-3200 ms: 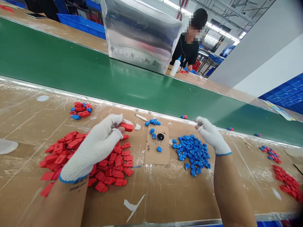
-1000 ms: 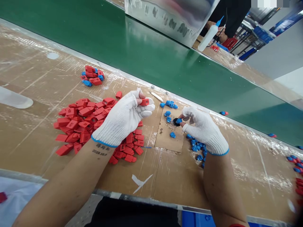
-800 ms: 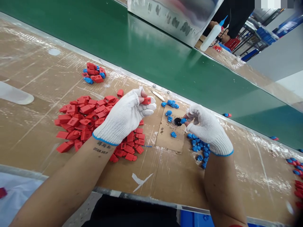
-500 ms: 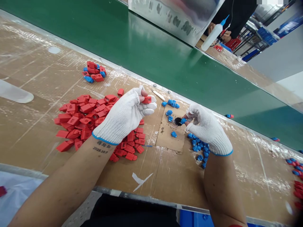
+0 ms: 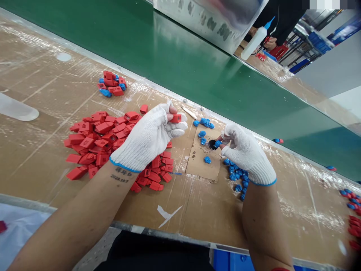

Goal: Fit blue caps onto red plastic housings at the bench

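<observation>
Between thumb and fingers, my gloved left hand (image 5: 155, 135) holds a red piece (image 5: 176, 118) above the table, beside a big pile of red pieces (image 5: 103, 128). My gloved right hand (image 5: 242, 150) pinches a small blue piece (image 5: 217, 143) at the edge of a small round black dish (image 5: 212, 144). That dish stands on a cardboard sheet (image 5: 197, 165) where a few loose blue pieces (image 5: 207, 160) lie. More blue pieces (image 5: 238, 174) are heaped below my right hand, partly hidden by it.
A green belt (image 5: 175, 67) runs behind the table, carrying joined red-blue pieces (image 5: 278, 140). A white-handled tool (image 5: 190, 113) lies near the table's back edge. Red and blue pieces (image 5: 113, 84) sit at the back left. Across the belt, a person's hands (image 5: 270, 43) are near a bottle (image 5: 254, 43).
The pieces on the belt have shifted slightly to the right. Both my hands keep nearly the same pose, with the same pieces in them.
</observation>
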Motion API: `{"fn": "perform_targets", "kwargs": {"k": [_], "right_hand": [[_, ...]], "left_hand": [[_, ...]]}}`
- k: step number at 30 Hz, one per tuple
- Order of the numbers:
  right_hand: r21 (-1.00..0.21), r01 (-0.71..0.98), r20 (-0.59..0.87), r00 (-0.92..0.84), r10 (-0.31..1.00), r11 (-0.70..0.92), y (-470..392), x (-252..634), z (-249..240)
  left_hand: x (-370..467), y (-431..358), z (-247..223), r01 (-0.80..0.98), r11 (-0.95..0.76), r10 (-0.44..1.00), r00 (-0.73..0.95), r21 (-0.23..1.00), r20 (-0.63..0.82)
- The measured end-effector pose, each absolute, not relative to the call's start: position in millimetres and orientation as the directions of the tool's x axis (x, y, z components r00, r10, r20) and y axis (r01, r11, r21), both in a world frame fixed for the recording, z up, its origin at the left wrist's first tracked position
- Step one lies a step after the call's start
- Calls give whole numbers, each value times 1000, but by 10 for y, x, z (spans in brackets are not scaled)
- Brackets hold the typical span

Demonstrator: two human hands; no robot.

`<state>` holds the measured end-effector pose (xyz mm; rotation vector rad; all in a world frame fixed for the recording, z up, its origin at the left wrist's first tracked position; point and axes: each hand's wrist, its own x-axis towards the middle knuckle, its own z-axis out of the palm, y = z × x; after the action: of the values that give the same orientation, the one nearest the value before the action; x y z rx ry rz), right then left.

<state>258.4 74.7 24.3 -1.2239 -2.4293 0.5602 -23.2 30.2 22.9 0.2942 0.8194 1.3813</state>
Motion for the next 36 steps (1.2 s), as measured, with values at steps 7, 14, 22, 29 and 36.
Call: {"fn": "perform_targets", "kwargs": {"k": [7, 14, 22, 29, 36], "right_hand": [[-507, 700, 101, -532, 841, 503, 731, 2558, 273], [-519, 699, 89, -528, 845, 491, 736, 2569, 264], [-602, 653, 163, -463, 871, 460, 721, 2633, 337], [-734, 383, 458, -331, 825, 561, 561, 2584, 458], [-728, 289, 548, -298, 781, 621, 325, 2403, 528]], "left_hand": [[-236, 298, 231, -744, 211, 943, -15, 634, -332], [-241, 300, 205, -735, 204, 949, -13, 647, -314], [-241, 302, 179, -731, 195, 956, -7, 654, -294], [-55, 161, 146, -662, 211, 976, 102, 719, -192], [151, 28, 54, -655, 219, 965, 255, 724, -61]]}}
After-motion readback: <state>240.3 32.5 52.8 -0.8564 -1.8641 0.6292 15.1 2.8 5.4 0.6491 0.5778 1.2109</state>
